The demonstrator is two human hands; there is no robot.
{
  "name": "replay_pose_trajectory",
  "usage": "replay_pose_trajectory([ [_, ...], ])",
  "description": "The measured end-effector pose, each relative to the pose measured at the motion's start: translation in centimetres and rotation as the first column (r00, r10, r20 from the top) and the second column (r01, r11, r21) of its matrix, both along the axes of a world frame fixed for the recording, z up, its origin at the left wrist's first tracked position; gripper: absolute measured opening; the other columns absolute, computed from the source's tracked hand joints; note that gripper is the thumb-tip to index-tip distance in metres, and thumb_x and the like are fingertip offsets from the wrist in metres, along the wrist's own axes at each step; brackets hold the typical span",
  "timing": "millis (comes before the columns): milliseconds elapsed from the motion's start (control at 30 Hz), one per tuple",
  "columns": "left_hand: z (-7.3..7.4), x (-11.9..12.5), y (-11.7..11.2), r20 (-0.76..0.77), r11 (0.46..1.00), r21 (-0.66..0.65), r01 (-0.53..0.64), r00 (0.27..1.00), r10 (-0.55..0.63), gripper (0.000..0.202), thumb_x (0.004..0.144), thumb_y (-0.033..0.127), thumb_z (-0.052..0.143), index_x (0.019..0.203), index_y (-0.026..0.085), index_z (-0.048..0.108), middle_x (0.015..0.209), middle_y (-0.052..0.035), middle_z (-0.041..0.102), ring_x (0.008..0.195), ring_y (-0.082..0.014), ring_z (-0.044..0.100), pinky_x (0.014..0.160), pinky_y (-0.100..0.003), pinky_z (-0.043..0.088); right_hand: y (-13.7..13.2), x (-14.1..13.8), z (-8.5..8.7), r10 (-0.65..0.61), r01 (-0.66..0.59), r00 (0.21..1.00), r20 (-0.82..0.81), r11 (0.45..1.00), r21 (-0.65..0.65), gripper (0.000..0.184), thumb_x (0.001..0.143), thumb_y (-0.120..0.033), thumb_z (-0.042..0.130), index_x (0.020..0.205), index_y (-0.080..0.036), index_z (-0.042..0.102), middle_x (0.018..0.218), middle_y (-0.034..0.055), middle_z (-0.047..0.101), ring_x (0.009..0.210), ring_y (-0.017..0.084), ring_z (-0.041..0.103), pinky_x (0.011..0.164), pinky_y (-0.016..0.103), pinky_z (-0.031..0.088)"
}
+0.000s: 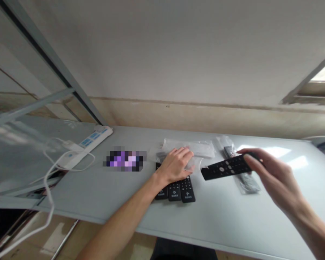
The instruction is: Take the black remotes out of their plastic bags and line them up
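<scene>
You are holding one black remote control (227, 167) in your right hand (270, 177), fingers clamped on its end, just right of the row of bare remotes (178, 189). Your left hand (175, 164) is lying flat on that row, fingers together. Bagged remote (246, 180) is waiting beyond; plastic sleeves (195, 147) behind the row.

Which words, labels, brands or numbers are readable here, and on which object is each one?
None can be read.
Row of remotes under left hand: white marks, too small.
Held remote in right hand: button symbols only.
Power strip: blue labels, blurred.
</scene>
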State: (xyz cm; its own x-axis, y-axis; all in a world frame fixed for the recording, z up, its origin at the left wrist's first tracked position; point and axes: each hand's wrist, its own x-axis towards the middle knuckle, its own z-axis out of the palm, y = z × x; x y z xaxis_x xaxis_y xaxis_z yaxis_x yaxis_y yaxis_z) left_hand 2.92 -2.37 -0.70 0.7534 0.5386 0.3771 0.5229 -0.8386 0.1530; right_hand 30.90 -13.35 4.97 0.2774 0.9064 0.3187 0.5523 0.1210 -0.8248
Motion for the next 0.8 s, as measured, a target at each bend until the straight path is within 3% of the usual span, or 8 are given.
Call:
replay_pose_trajectory([
  [100,0.3,0.0,-0.1,0.03,1.0,0.023,-0.002,1.0,0.001,0.026,0.102,0.039,0.064,0.117,0.019,0.061,0.114,-0.0095,0.072,0.109,-0.0275,0.068,0.096,-0.042,0.054,3.4,-0.1,0.4,-0.076,0.12,0.946,-0.315,0.985,0.124,0.029,0.093,-0.049,0.067,0.085,-0.023,0.077,0.077,0.0029,0.063,0.066,0.016,0.051,0.053,0.026,0.04],
  [167,0.5,-0.1,-0.1,0.038,0.998,0.054,-0.025,0.999,0.023,0.025,0.103,0.038,0.062,0.118,0.018,0.062,0.113,-0.0096,0.071,0.107,-0.027,0.067,0.095,-0.041,0.053,5.0,-1.1,-0.9,-0.034,0.116,0.822,-0.569,0.987,0.109,0.024,0.088,-0.042,0.068,0.076,-0.022,0.071,0.077,0.0013,0.058,0.063,0.014,0.046,0.052,0.025,0.037],
  [233,0.6,-0.1,0.0,0.035,0.995,0.082,-0.049,0.998,0.046,0.02,0.103,0.034,0.061,0.116,0.017,0.062,0.112,-0.0094,0.071,0.105,-0.0261,0.066,0.093,-0.04,0.052,5.6,-2.2,-2.8,-0.048,0.138,0.713,-0.7,0.988,0.073,0.021,0.084,-0.04,0.069,0.075,-0.021,0.068,0.077,0.0001,0.056,0.064,0.013,0.046,0.052,0.024,0.039],
  [300,0.6,-0.3,0.1,0.03,0.991,0.103,-0.08,0.997,0.078,0.018,0.103,0.03,0.062,0.115,0.017,0.063,0.112,-0.0092,0.07,0.105,-0.0259,0.065,0.093,-0.04,0.052,5.5,-3.0,-4.6,-0.121,0.176,0.685,-0.719,0.984,0.002,0.022,0.083,-0.042,0.07,0.078,-0.021,0.068,0.076,-0.0013,0.054,0.063,0.013,0.044,0.048,0.022,0.035],
  [400,0.4,-0.4,0.4,0.037,0.981,0.126,-0.148,0.989,0.144,0.021,0.101,0.03,0.063,0.118,0.017,0.063,0.11,-0.0085,0.071,0.106,-0.027,0.062,0.093,-0.041,0.051,4.6,-3.5,-6.1,-0.213,0.191,0.708,-0.673,0.976,-0.108,0.029,0.084,-0.05,0.071,0.084,-0.021,0.069,0.072,-0.0034,0.05,0.058,0.012,0.04,0.043,0.019,0.029],
  [533,0.1,-0.6,0.7,0.057,0.972,0.14,-0.191,0.981,0.184,0.017,0.103,0.026,0.06,0.116,0.019,0.065,0.106,-0.0062,0.072,0.104,-0.0268,0.061,0.092,-0.042,0.05,4.2,-3.6,-6.3,-0.231,0.218,0.699,-0.677,0.97,-0.105,0.03,0.083,-0.051,0.072,0.085,-0.021,0.068,0.068,-0.0051,0.048,0.054,0.01,0.037,0.041,0.018,0.029],
  [667,0.5,-0.8,0.2,0.134,0.962,0.192,-0.196,0.976,0.172,0.015,0.107,0.022,0.054,0.114,0.021,0.066,0.103,-0.0058,0.072,0.102,-0.0248,0.061,0.092,-0.041,0.05,4.8,-3.3,-6.3,-0.211,0.234,0.639,-0.74,0.969,-0.075,0.025,0.082,-0.046,0.071,0.082,-0.022,0.065,0.058,-0.009,0.037,0.047,0.009,0.026,0.038,0.018,0.022],
  [800,1.0,-1.0,0.1,0.19,0.903,0.311,-0.297,0.95,0.248,0.015,0.107,0.014,0.053,0.11,0.022,0.066,0.109,-0.0088,0.072,0.115,-0.0285,0.059,0.099,-0.045,0.048,5.0,-2.9,-6.3,-0.174,0.21,0.601,-0.78,0.976,-0.056,0.024,0.081,-0.044,0.071,0.078,-0.022,0.062,0.055,-0.0101,0.034,0.046,0.008,0.023,0.037,0.018,0.021],
])
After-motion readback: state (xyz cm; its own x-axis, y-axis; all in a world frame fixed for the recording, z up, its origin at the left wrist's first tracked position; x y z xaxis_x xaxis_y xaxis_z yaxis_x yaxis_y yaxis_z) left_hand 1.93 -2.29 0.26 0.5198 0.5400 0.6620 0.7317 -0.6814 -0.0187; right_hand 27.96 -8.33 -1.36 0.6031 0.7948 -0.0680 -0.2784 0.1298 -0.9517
